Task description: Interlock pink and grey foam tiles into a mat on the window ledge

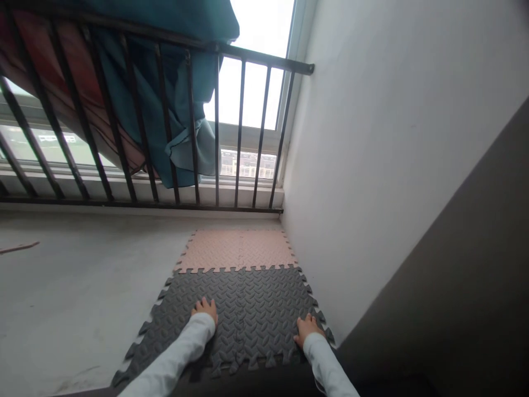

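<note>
Dark grey foam puzzle mats (264, 292) lie on the floor below me, with a raised tread pattern and toothed edges. Beyond them, pink foam mats (231, 248) join along an interlocked seam. My left hand (205, 310) rests on the left dark mat, fingers spread. On the right dark mat, close to its outer edge, lies my right hand (308, 329), also with fingers apart. Neither hand holds anything. Loose teeth show along the near edge of the dark mats, partly shadowed.
A white wall (363, 138) runs along the mats' right side. Ahead stands a dark metal railing (264, 60) before a window, with teal cloth (165, 105) and pink cloth (70, 71) hanging there. Bare concrete floor (74, 286) lies left, with a thin reddish strip (19, 248).
</note>
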Demonstrator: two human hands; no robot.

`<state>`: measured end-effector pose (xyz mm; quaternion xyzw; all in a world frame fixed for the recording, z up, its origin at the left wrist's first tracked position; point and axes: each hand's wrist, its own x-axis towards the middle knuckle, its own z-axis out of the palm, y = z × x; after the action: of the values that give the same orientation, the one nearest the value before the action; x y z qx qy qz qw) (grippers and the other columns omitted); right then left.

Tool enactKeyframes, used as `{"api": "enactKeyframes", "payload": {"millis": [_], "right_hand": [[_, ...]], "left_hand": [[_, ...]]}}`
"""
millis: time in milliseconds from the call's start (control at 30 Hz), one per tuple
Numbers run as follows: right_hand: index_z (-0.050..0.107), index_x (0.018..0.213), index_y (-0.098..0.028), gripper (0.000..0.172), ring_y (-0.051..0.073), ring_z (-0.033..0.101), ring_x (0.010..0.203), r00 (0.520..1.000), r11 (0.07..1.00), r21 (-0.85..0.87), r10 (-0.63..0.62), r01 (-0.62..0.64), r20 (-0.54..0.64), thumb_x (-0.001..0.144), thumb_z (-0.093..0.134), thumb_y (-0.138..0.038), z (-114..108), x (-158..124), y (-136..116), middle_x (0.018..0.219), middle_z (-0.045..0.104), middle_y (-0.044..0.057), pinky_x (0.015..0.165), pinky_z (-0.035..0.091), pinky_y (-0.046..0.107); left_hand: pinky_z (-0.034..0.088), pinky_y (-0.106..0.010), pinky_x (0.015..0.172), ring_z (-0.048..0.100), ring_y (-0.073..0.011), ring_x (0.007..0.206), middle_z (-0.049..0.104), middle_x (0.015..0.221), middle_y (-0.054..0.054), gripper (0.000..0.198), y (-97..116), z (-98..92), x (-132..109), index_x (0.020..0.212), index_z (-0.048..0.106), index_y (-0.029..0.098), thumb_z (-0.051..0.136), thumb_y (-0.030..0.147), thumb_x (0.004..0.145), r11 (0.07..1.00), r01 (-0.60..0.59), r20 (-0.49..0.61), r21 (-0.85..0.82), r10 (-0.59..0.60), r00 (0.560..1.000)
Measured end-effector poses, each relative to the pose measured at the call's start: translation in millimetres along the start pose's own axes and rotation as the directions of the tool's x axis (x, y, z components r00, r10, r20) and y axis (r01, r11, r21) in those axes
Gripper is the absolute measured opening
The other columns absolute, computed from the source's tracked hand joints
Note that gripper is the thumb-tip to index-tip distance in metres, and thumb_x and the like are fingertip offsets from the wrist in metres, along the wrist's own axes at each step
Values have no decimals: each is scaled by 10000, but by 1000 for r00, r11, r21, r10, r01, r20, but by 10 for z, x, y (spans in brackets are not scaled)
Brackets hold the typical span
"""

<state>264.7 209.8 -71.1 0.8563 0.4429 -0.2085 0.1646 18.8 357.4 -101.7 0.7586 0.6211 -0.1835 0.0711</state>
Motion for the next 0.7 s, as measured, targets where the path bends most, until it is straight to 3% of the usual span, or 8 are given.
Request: {"api": "enactKeyframes", "payload": {"millis": [133,233,367,567,700], "right_hand": [[366,1247,-152,569,278,323,1194,998,999,-19,47,-48,-29,712,519,-274,-25,-57,-80,1298,345,200,899,354,387],[401,1222,-134,447,257,409,1132,996,997,-25,74,-75,-44,782,383,-210,-1,-116,-158,1196,466,202,854,378,382],[345,1258,-147,471,263,410,1129,996,996,-47,77,-80,-52,795,349,-228,5,-189,-193,1214,446,206,835,376,390],[323,1270,-128,774,291,397,1135,1000,999,-52,11,-12,-10,633,542,-509,-83,-241,-164,1221,441,199,882,346,377],[288,1279,-280,835,302,387,1141,998,999,-28,-46,45,-32,547,623,-501,-47,-131,-171,1208,487,110,899,316,421]], "left_hand": [[340,-489,855,243,-332,1224,253,1357,-185,587,185,221,-585,1279,305,185,445,346,732,1000,0,62,-15,1,998],[306,-519,883,218,-341,1232,222,1365,-195,665,182,281,-788,1290,279,173,478,410,701,1000,-11,61,-29,12,998],[279,-559,893,176,-362,1241,176,1375,-207,860,157,228,-812,1307,224,164,596,442,583,998,-55,107,-36,58,993],[328,-621,805,150,-419,1227,129,1371,-240,1105,151,163,-682,1317,174,156,710,445,395,992,-114,230,-45,122,966],[312,-663,777,183,-442,1207,166,1355,-259,1005,102,218,-576,1302,236,143,629,541,468,980,-157,197,-119,178,964]]}}
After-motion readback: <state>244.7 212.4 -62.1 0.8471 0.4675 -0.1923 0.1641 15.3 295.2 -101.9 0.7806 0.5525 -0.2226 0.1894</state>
